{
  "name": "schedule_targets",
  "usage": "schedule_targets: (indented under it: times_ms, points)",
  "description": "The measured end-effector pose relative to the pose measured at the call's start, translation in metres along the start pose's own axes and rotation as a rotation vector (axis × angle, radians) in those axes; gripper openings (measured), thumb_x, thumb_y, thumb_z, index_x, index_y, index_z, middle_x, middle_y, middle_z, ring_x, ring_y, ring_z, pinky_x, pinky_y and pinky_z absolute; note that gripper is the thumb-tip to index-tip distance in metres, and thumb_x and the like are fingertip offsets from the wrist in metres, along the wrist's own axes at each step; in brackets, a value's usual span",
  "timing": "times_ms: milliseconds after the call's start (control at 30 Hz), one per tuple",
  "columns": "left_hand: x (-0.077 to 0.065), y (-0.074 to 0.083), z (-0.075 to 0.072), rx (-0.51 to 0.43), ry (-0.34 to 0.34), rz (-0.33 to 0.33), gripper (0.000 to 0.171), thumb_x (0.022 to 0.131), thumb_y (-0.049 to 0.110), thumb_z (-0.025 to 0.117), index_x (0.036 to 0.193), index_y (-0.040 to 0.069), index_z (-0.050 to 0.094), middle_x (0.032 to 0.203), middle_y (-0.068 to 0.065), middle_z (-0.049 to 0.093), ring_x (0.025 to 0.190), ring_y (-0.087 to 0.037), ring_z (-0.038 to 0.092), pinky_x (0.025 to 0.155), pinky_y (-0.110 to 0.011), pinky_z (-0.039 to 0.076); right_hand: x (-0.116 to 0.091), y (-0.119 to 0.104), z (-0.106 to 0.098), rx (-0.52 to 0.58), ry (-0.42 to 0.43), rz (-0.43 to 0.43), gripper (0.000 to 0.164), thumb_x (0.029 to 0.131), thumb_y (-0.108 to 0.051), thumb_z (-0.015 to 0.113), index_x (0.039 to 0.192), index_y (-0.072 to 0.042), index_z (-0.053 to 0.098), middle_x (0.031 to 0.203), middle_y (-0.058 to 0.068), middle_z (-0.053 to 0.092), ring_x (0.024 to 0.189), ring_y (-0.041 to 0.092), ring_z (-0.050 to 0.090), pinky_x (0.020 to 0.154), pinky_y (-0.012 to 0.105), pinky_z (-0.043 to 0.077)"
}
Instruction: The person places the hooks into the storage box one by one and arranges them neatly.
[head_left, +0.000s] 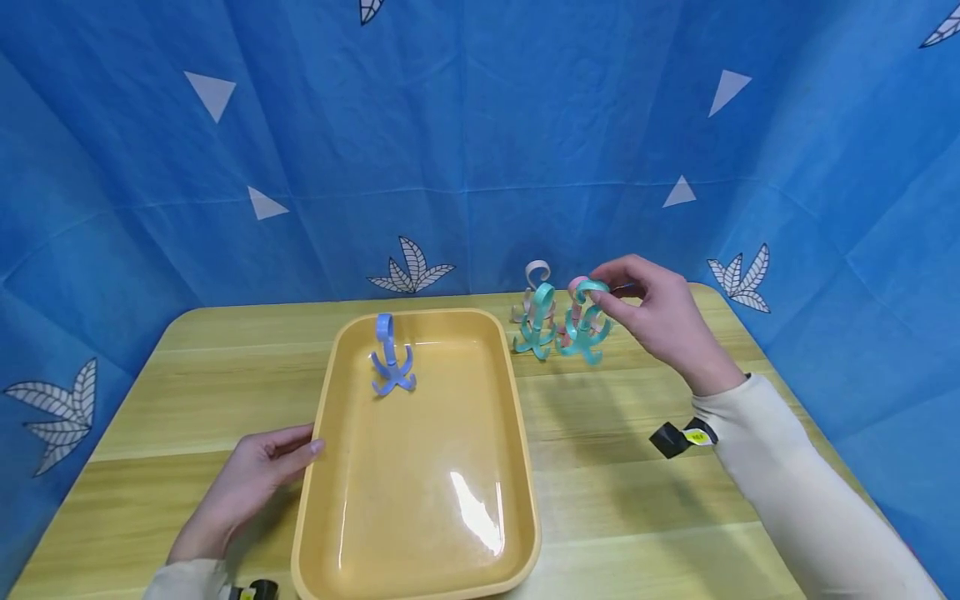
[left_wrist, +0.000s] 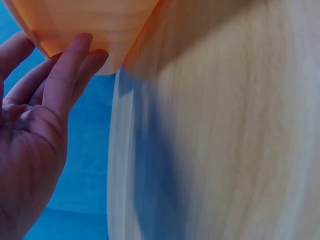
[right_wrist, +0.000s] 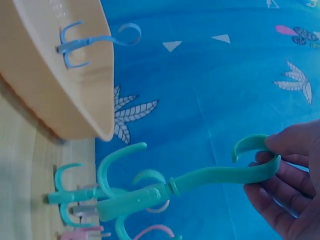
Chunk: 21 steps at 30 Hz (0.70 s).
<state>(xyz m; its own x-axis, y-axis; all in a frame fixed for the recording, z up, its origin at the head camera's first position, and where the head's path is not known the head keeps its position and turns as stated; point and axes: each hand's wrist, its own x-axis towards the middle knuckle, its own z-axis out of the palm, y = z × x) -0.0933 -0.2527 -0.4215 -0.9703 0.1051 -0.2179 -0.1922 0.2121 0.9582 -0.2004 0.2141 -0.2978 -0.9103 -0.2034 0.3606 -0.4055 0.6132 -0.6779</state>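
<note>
My right hand (head_left: 660, 317) pinches the curved top of a green multi-prong hook (right_wrist: 220, 175) between thumb and fingers. The hook hangs upright, prongs lowest, close over the table at the back right. My left hand (head_left: 251, 475) grips the left rim of a yellow tray (head_left: 427, 467), thumb over the edge and fingers against the outer wall. A blue multi-prong hook (head_left: 392, 367) stands upright inside the tray near its far left corner. Another green hook (head_left: 536, 321) stands right of the tray. Behind the held one, a pink hook (head_left: 575, 287) is partly hidden.
A pale hook (head_left: 537, 268) stands at the back, partly covered by the standing green one. The wooden table (head_left: 600, 500) ends at a blue patterned cloth (head_left: 465, 150), which rises behind it and along both sides.
</note>
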Motion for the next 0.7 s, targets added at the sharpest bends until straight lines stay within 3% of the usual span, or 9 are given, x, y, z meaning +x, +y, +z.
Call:
schedule_targets:
  times_ms: [200,500,700]
  points:
    - [0.002,-0.001,-0.002,-0.001,-0.015,-0.007,0.056,0.097,0.022,0.065,0.136,-0.014,0.048,0.133,-0.028,0.054,0.105,-0.016,0.064,0.084,-0.033,0.055,0.009,-0.014,0.009,0.017,-0.008,-0.068,0.020,0.095,-0.016,0.069,0.113,-0.010,0.068,0.104,0.001,0.066,0.091,0.016,0.063,0.079,0.025,0.051]
    - [0.001,0.003,-0.005,0.018,-0.038,-0.021,0.057,0.096,0.025,0.067,0.136,-0.013,0.049,0.132,-0.026,0.055,0.106,-0.019,0.064,0.085,-0.032,0.055,0.031,-0.035,0.027,0.101,-0.038,-0.103,0.019,0.094,-0.017,0.070,0.112,-0.010,0.069,0.103,0.002,0.067,0.088,0.017,0.064,0.082,0.037,0.052]
    - [0.002,0.003,-0.005,0.038,-0.034,-0.022,0.056,0.097,0.023,0.065,0.136,-0.014,0.048,0.133,-0.027,0.054,0.105,-0.017,0.064,0.084,-0.032,0.055,0.042,-0.049,0.042,0.121,-0.122,-0.112,0.019,0.093,-0.016,0.070,0.112,-0.010,0.068,0.104,0.001,0.066,0.092,0.017,0.061,0.084,0.036,0.051]
